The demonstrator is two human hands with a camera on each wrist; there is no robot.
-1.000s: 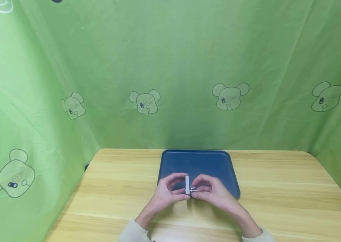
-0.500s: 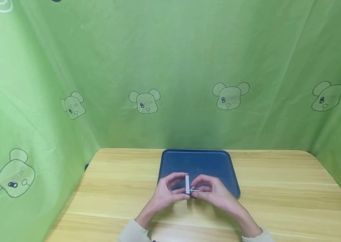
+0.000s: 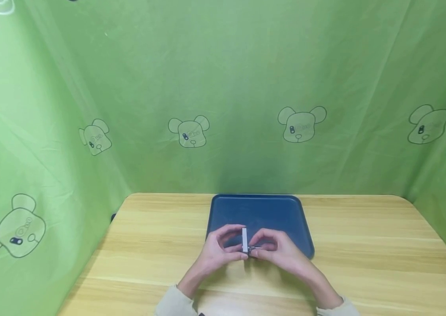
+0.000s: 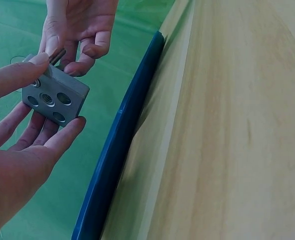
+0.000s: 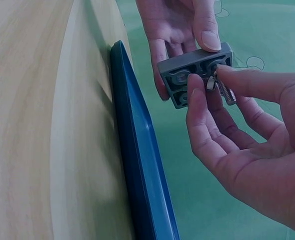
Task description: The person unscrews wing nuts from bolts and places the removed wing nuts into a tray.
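My left hand (image 3: 216,250) holds a grey metal block (image 3: 245,240) upright by its edges, above the near part of the blue tray. The left wrist view shows several round holes in the block (image 4: 55,97), with a bolt head (image 4: 36,83) seated in one. From the opposite, recessed face the bolt's threaded shank (image 5: 227,92) sticks out toward my right hand (image 3: 278,249). Right thumb and index finger pinch at the base of the shank, around a small shiny piece that looks like a wing nut (image 5: 211,83). The fingers partly hide it.
Under and beyond the hands, the blue tray (image 3: 254,210) lies at the back of the wood-grain table (image 3: 160,228). A green cloth (image 3: 239,87) with bear-head drawings hangs behind and at both sides.
The right fingertips have shifted slightly at the wing nut, whose visible part has changed angle and is now more covered. The left hand and block stay nearly still.
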